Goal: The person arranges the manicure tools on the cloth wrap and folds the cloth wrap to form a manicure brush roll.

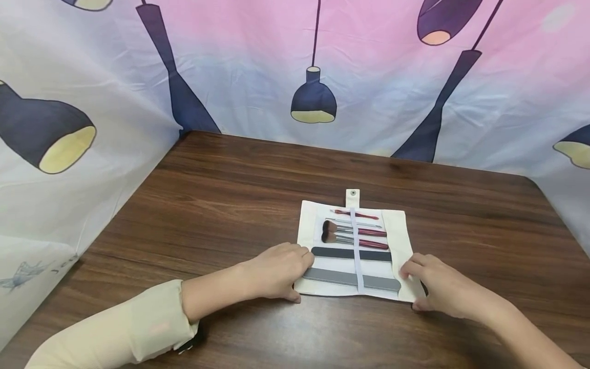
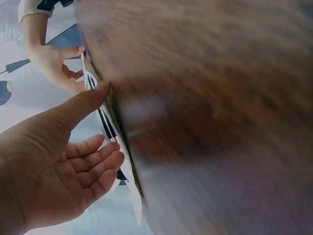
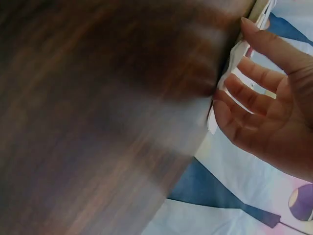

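An unfolded white fabric roll-up case lies flat on the brown wooden table. Under its pale elastic strap sit two brushes with red handles, a black nail file, a grey nail file, a slim red-handled tool and a thin silver tool. My left hand rests at the case's left edge, fingers loosely bent over it and thumb by the near corner. At the right edge, my right hand touches the case with relaxed fingers, thumb near the front corner.
A snap tab sticks out from the case's far side. Patterned cloth with printed lamps hangs behind the table and along its left side. A rolled cream sleeve covers the left forearm.
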`<state>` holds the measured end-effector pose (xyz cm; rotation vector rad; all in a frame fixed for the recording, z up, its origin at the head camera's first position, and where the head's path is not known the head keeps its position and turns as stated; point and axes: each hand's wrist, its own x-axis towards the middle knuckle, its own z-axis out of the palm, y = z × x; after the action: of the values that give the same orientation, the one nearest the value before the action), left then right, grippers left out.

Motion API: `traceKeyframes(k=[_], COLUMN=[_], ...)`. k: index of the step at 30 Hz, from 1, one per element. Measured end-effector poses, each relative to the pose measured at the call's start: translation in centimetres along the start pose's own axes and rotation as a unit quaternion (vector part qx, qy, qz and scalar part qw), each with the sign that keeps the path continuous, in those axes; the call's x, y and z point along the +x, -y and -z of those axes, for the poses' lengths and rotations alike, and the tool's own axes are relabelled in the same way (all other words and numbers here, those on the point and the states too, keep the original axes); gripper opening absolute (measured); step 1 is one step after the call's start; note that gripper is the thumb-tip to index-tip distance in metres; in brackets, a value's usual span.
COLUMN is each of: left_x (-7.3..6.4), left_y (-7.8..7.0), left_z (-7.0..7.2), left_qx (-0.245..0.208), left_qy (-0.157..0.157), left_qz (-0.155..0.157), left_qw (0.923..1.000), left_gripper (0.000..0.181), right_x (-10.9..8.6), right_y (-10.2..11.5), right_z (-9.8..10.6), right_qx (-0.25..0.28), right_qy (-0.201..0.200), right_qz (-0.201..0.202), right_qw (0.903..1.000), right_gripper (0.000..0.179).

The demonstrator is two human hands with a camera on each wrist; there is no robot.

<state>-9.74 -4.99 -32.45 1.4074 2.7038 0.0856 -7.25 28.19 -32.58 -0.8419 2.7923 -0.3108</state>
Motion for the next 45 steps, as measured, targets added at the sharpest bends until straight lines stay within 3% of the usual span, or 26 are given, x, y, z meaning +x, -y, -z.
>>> traceKeyframes(k=[6,12,16,19,24,27,30,33,37,45], left_x=[0.0,0.1,0.5,1.0,2.0,2.7,3.3,3.7,4.3,4.4], left_y=[0.6,1.4,2.2,3.0,3.9,4.2,4.4,4.4,4.4,4.8], left_z=[0.2,0.2,0.1,0.1,0.2,0.1,-0.1,-0.3,-0.4,0.1], left_qx=[-0.048,-0.089,-0.133,-0.182,-0.253,-0.280,-0.285,-0.268,-0.253,-0.267], left_qy=[0.009,0.015,-0.013,-0.039,-0.063,-0.074,-0.081,-0.078,-0.066,-0.024], left_qz=[0.002,0.002,0.000,0.019,0.089,0.136,0.171,0.193,0.206,0.222], left_qw=[0.9988,0.9959,0.9910,0.9824,0.9614,0.9474,0.9397,0.9406,0.9429,0.9372], left_gripper=[0.041,0.044,0.028,0.013,0.019,0.021,0.025,0.028,0.031,0.033], right_x=[-0.2,0.1,0.3,0.6,1.6,2.2,2.9,3.5,4.1,4.9], right_y=[-0.7,-2.0,-2.7,-2.9,-3.0,-3.0,-3.1,-3.3,-3.7,-3.5], right_z=[1.0,1.2,1.2,1.4,1.5,1.6,1.6,1.6,1.7,1.3], right_qx=[0.049,0.100,0.124,0.161,0.202,0.204,0.201,0.193,0.171,0.130], right_qy=[0.009,-0.059,-0.077,-0.066,-0.065,-0.064,-0.061,-0.062,-0.059,-0.032], right_qz=[0.009,0.044,0.019,-0.030,-0.097,-0.114,-0.129,-0.141,-0.143,-0.153], right_qw=[0.9987,0.9922,0.9892,0.9842,0.9723,0.9701,0.9690,0.9690,0.9730,0.9791], right_gripper=[0.023,0.012,0.008,0.005,0.011,0.013,0.013,0.013,0.013,0.018])
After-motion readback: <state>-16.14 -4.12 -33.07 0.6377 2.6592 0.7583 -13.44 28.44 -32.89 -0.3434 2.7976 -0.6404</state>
